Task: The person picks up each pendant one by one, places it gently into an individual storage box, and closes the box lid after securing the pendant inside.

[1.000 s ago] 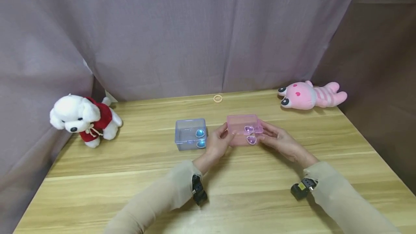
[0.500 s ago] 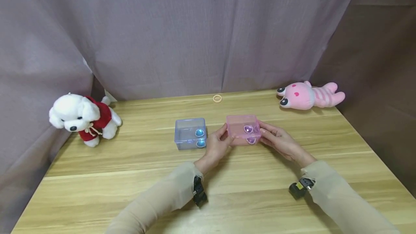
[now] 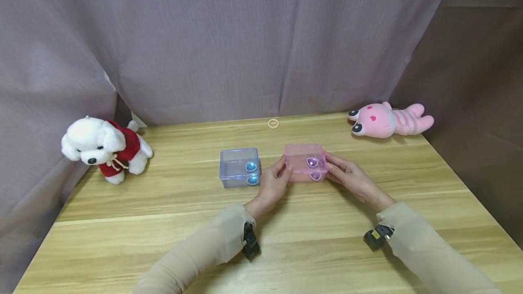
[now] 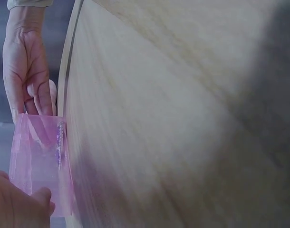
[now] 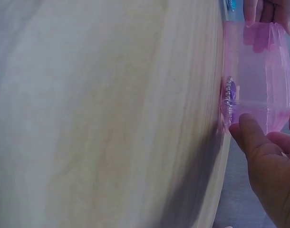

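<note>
A clear pink plastic box point(image 3: 302, 162) sits on the table between my two hands with its lid down. Through its walls shows a purple heart-shaped gem point(image 3: 313, 162) with a beaded rim, at the right side of the box. My left hand point(image 3: 273, 185) holds the left side, thumb toward the front and fingers behind. At the opposite side my right hand point(image 3: 354, 180) grips the box between thumb and fingers. Just left of my left hand stands a similar clear blue box point(image 3: 233, 167), closed, with a blue heart-shaped gem point(image 3: 251, 167) inside.
A wooden ring point(image 3: 273, 124) lies near the table's back edge. At the back left stands a white plush dog point(image 3: 91, 142) in a red top; at the back right lies a pink plush toy point(image 3: 380, 120). Grey curtains point(image 3: 196, 44) hang behind the table.
The pink box's lid, which jutted out slightly to the right, now sits in line with the box. My right hand has shifted a little left. The left hand hardly moves.
</note>
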The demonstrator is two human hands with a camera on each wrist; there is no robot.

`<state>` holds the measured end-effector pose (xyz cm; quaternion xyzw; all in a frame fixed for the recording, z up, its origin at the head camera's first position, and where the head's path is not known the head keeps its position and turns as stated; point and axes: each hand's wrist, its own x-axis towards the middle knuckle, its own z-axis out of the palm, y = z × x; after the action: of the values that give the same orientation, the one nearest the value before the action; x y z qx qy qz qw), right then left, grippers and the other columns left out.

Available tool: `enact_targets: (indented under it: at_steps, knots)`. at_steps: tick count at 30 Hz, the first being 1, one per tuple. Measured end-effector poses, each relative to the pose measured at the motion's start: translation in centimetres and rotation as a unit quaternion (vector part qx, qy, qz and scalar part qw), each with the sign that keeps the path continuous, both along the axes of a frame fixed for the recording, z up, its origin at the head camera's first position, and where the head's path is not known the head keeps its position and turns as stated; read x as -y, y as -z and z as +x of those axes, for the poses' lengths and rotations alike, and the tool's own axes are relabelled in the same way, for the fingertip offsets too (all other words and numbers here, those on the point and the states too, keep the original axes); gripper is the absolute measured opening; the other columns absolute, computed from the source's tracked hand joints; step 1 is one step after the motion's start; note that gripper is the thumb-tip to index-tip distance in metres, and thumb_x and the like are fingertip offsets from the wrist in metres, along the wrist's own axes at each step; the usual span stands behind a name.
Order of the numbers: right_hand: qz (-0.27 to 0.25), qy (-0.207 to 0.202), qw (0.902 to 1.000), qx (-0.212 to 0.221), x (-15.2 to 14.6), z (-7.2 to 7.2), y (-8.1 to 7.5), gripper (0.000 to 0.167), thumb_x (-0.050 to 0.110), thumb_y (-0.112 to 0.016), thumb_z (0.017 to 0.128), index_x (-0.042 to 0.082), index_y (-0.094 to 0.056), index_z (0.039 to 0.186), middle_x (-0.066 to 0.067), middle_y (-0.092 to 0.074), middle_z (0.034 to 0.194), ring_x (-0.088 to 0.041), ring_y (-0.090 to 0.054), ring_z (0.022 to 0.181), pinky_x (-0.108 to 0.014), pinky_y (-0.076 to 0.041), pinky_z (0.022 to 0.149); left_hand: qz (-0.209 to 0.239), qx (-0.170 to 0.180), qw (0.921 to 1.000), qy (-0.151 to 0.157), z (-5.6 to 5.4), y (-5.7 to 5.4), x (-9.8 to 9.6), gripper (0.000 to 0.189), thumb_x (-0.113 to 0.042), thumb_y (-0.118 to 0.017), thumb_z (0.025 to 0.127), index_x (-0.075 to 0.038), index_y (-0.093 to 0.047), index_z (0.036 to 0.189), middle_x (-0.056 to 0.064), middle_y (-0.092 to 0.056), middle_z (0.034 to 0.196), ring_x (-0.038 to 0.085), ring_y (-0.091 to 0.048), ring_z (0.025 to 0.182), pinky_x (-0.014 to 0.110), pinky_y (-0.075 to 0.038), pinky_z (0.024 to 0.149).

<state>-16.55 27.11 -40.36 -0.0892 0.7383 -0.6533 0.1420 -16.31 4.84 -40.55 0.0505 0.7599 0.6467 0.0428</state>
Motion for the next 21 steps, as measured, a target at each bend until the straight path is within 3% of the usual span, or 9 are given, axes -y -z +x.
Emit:
enact_targets:
  at_steps: [15, 21]
  knots:
    - [0.0, -0.003, 1.0, 0.005, -0.04, 0.11, -0.12, 0.056, 0.014, -0.041, 0.101, -0.009, -0.015, 0.145, -0.026, -0.011, 0.153, -0.037, -0.02, 0.136, -0.016, -0.04, 0.098, 0.003, -0.016, 0.9998, -0.008, 0.26, 0.04, -0.08, 0.048, -0.007, -0.059, 0.091, 0.002, -0.043, 0.135, 0.019, -0.049, 0.134, 0.027, -0.052, 0.122, 0.025, -0.045, 0.097]
    - [0.005, -0.009, 0.9999, 0.003, -0.21, 0.05, -0.16, 0.056, 0.015, -0.042, 0.101, -0.009, -0.015, 0.145, -0.026, -0.012, 0.153, -0.037, -0.021, 0.136, -0.018, -0.038, 0.1, 0.014, -0.002, 0.9998, -0.011, 0.02, 0.07, -0.22, 0.05, -0.002, -0.059, 0.089, 0.005, -0.042, 0.135, 0.021, -0.05, 0.134, 0.028, -0.053, 0.121, 0.025, -0.046, 0.096]
